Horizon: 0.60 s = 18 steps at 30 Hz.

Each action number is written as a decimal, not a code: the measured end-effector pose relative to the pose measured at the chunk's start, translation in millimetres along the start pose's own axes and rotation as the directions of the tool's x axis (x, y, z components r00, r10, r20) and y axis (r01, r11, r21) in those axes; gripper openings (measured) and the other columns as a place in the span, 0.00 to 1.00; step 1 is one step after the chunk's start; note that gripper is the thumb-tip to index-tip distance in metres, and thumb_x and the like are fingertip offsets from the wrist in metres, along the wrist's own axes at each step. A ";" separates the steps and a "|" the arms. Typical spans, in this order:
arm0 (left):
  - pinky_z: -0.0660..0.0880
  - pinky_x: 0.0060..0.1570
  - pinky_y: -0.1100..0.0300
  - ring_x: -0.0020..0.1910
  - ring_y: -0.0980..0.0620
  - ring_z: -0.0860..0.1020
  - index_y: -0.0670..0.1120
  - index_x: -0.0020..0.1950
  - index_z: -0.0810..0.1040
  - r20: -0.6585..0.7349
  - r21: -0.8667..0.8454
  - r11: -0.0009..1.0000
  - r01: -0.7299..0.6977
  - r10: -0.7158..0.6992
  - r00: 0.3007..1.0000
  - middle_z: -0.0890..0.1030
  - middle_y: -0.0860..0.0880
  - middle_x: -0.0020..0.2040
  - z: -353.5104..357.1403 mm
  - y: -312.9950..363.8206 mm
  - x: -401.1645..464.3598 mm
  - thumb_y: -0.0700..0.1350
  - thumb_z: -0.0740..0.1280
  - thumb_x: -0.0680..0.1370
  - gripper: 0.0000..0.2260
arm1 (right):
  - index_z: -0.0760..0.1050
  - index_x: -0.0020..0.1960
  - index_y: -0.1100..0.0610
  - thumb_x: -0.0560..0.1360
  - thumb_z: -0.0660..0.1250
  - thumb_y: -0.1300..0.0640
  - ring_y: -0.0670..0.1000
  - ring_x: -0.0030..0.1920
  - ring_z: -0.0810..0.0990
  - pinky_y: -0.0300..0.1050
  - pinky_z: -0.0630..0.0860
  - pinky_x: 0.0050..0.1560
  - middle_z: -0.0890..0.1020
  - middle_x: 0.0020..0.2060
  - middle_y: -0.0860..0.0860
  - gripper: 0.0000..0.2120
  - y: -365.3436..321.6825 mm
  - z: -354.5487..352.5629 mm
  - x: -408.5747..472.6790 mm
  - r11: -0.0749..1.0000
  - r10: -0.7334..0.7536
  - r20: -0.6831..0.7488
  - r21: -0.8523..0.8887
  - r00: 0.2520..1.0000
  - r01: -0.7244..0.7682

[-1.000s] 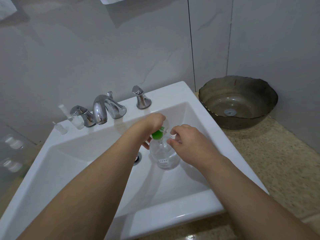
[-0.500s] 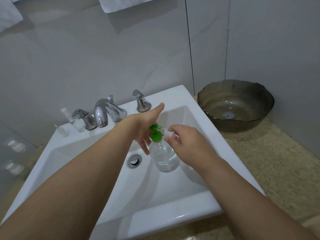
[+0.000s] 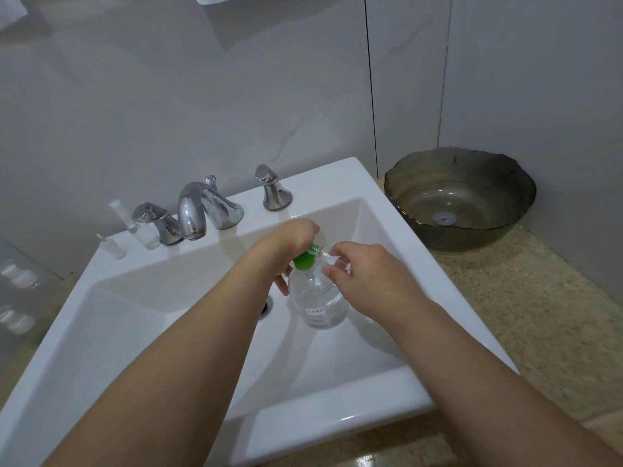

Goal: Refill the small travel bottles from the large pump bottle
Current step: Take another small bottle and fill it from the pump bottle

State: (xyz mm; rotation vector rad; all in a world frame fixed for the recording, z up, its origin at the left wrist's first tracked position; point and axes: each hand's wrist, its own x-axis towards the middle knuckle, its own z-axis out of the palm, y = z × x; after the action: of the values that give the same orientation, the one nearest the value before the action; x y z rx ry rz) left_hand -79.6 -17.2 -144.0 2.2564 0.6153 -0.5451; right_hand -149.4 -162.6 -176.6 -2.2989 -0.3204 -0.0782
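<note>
White sink [image 3: 340, 183] is the reference. Both forearms reach over its basin. Left hand [image 3: 286, 242] sits curled on top of the green pump head [image 3: 304, 260], fingers bent down over it. Right hand [image 3: 367, 274] pinches a small clear travel bottle [image 3: 328, 259] at the pump nozzle. Clear pump bottle [image 3: 317, 298] stands inside the sink by the drain. Chrome faucet [image 3: 195, 210] on the sink's back ledge, two small bottles [image 3: 145, 230] left of it. Dark glass bowl [image 3: 460, 197] right of the sink on speckled countertop [image 3: 539, 315].

Glossy white ceramic sink [image 3: 340, 183]; polished chrome tap [image 3: 194, 210]; clear plastic pump bottle [image 3: 317, 298] with green plastic pump [image 3: 303, 261]; speckled beige stone bench [image 3: 539, 315]; smoky translucent glass bowl [image 3: 505, 170].
</note>
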 end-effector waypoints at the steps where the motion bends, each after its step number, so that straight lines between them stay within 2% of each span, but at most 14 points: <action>1: 0.81 0.34 0.36 0.48 0.37 0.80 0.44 0.62 0.72 0.000 -0.002 1.000 0.001 -0.001 1.000 0.79 0.43 0.51 0.2 -0.5 0.7 0.57 0.55 0.82 0.20 | 0.76 0.60 0.50 0.76 0.66 0.47 0.50 0.49 0.80 0.42 0.72 0.46 0.83 0.48 0.45 0.14 0.3 0.3 0.2 1.000 0.000 0.001 -0.005 1.000 0.000; 5: 0.82 0.36 0.37 0.49 0.36 0.81 0.46 0.64 0.74 0.039 -0.011 1.000 0.018 -0.018 0.999 0.81 0.43 0.53 -2.5 -2.6 -1.2 0.62 0.55 0.80 0.24 | 0.76 0.59 0.50 0.76 0.66 0.47 0.50 0.48 0.80 0.42 0.73 0.46 0.83 0.47 0.45 0.14 0.4 1.0 -0.6 1.000 -0.009 0.000 -0.008 1.000 0.009; 9: 0.80 0.47 0.32 0.54 0.33 0.81 0.42 0.64 0.77 0.237 -0.039 0.995 0.090 -0.079 0.968 0.82 0.40 0.57 -20.5 2.3 -7.5 0.72 0.56 0.77 0.35 | 0.75 0.60 0.50 0.77 0.65 0.47 0.50 0.48 0.80 0.46 0.76 0.49 0.83 0.48 0.45 0.14 -2.3 -1.8 -1.6 0.999 -0.046 -0.017 0.012 0.999 0.046; 11: 0.78 0.51 0.31 0.57 0.31 0.80 0.41 0.67 0.76 0.296 -0.062 0.991 0.119 -0.096 0.950 0.81 0.39 0.59 -27.2 4.9 -10.6 0.74 0.56 0.76 0.39 | 0.75 0.59 0.50 0.77 0.64 0.46 0.50 0.47 0.80 0.48 0.77 0.50 0.83 0.48 0.46 0.13 -3.3 -3.3 -2.5 0.998 -0.063 -0.025 0.015 0.998 0.064; 14: 0.76 0.53 0.31 0.61 0.30 0.76 0.40 0.72 0.71 0.309 -0.079 0.987 0.139 -0.108 0.945 0.79 0.38 0.63 -29.4 7.5 -13.9 0.75 0.56 0.76 0.42 | 0.74 0.59 0.51 0.78 0.63 0.46 0.51 0.48 0.80 0.51 0.77 0.51 0.82 0.49 0.47 0.13 -5.2 -4.6 -3.4 0.997 -0.072 -0.009 0.009 0.997 0.072; 18: 0.78 0.50 0.31 0.58 0.31 0.79 0.42 0.70 0.73 0.274 -0.034 0.992 0.126 -0.112 0.955 0.80 0.39 0.62 -23.2 8.1 -14.2 0.74 0.55 0.76 0.39 | 0.74 0.58 0.51 0.78 0.62 0.46 0.50 0.47 0.80 0.50 0.77 0.50 0.82 0.49 0.46 0.12 -5.5 -6.7 -4.1 0.998 -0.061 0.009 0.001 0.998 0.061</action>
State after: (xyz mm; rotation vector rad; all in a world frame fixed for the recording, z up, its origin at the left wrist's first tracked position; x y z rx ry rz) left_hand -81.6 -9.0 -116.8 2.0578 0.6186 -0.8727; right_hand -154.4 -164.8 -168.7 -2.2892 -0.3955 -0.0988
